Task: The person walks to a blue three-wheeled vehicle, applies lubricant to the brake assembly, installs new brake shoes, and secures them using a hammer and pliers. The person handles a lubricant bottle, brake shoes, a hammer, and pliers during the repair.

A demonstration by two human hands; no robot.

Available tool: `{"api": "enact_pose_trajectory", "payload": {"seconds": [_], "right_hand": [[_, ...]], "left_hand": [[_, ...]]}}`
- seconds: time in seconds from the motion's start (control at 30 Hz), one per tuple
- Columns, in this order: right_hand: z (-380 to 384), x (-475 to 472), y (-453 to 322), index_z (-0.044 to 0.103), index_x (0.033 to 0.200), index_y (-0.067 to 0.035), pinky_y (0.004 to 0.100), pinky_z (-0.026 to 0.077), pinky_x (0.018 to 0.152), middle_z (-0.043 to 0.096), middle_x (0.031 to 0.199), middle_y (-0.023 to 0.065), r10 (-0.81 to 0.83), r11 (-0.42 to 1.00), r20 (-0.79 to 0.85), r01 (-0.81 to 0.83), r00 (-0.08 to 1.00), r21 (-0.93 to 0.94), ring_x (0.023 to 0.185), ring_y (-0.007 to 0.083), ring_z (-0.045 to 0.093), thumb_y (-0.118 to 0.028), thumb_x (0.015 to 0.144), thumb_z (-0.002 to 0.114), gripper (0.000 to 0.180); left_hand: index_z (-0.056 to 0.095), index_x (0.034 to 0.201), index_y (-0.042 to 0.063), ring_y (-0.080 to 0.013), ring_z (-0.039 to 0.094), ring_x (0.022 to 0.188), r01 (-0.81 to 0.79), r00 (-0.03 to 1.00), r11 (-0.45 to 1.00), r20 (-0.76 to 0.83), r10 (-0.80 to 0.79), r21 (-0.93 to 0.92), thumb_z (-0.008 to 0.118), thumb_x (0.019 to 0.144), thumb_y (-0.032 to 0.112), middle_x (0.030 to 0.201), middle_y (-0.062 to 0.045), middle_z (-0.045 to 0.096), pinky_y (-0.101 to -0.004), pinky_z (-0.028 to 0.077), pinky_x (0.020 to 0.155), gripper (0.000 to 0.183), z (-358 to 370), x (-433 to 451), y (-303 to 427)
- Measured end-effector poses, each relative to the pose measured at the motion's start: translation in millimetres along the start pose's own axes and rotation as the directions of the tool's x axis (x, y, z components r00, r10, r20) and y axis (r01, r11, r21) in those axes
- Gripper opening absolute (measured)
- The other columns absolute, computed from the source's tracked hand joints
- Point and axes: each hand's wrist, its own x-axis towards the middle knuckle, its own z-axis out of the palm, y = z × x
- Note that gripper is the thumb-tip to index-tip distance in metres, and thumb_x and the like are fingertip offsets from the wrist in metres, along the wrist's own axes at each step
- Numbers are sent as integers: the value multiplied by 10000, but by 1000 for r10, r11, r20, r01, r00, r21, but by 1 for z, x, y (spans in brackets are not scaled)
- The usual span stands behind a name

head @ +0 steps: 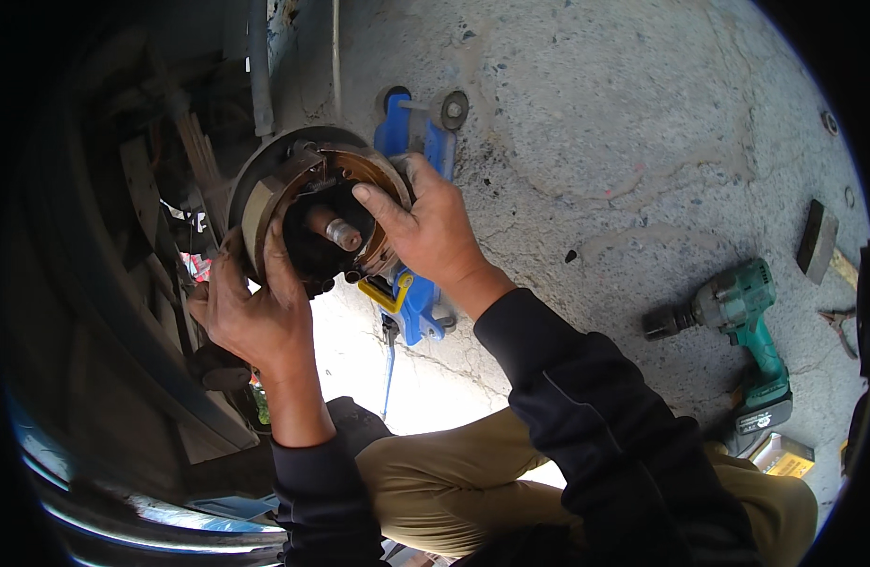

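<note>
A drum brake assembly (321, 212) is before me at the wheel well, with a threaded spindle (342, 234) standing out of its dark middle. My left hand (261, 308) grips the lower part of the left brake shoe (259, 212), fingers on its outer lining and thumb side towards the hub. On the opposite side, my right hand (424, 227) grips the right brake shoe (378, 166), its thumb over the inner edge and fingers behind the rim. A coil spring (323, 186) spans the upper part between the shoes.
A blue floor jack (417, 305) stands behind and beside the brake. On the concrete at right lie a green cordless impact wrench (747, 319), a hammer (817, 241), pliers (840, 329) and a yellow box (786, 457). The vehicle's fender (144, 340) curves along the left.
</note>
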Motion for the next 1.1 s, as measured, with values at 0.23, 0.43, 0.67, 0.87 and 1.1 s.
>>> {"api": "enact_pose_trajectory", "payload": {"seconds": [0.23,0.43,0.67,0.87,1.1], "right_hand": [[2,3,8,558,977,63,419,553,664,668,806,272,20,1000,24,-20,1000,-5,756,403,707,-387,946,742,487],[3,2,7,562,980,60,430,544,670,668,814,274,40,999,9,-40,999,5,773,408,704,-392,951,733,485],[8,-1,6,562,1009,62,438,546,692,678,838,275,36,999,-20,-36,999,14,798,410,706,-385,954,730,481],[10,2,12,554,1017,66,460,550,677,685,891,306,24,999,30,-22,999,-45,825,451,704,-370,959,722,471],[15,4,20,538,1052,58,492,542,673,665,869,317,-38,992,31,42,999,-122,835,502,677,-323,975,704,423]], "left_hand": [[775,1007,30,-264,670,795,-56,998,998,-25,57,32,820,880,304,888,-92,778,-356,500,800,306,1,1,-1],[763,1015,33,-248,663,740,-83,996,996,-28,84,30,818,881,294,880,-86,768,-346,464,770,299,2,1,-2],[746,986,49,-212,686,718,-98,994,995,-48,98,-8,807,886,284,891,-48,759,-343,406,771,263,3,0,-3],[739,966,46,-210,676,709,-83,996,996,-31,83,-21,827,864,294,890,-50,760,-342,404,762,283,6,0,-6],[733,976,46,-227,668,707,-133,990,991,-37,133,20,814,872,264,887,-50,752,-352,404,763,255,7,3,-3]]}}
